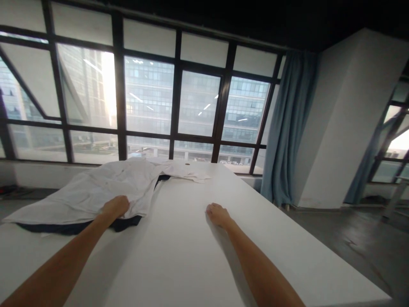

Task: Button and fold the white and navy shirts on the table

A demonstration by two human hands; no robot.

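Observation:
A white shirt (pixel 105 183) lies spread and wrinkled over the left half of the white table (pixel 185 251), one sleeve stretching out to the right at the far end. Dark navy cloth (pixel 64 228) shows from beneath its near edge and below the sleeve. My left hand (pixel 116 207) is closed at the shirt's near right part, its fingertips hidden in the fabric. To the right, apart from the shirt, my right hand (pixel 219 214) rests on the bare tabletop with its fingers curled in and nothing visible in them.
A small dark round spot (pixel 187 164) marks the far tabletop. Behind the table runs a wall of dark-framed windows (pixel 148 96), one pane tilted. A blue curtain (pixel 284 136) and a white pillar (pixel 338 123) stand to the right, above the grey floor (pixel 354 238).

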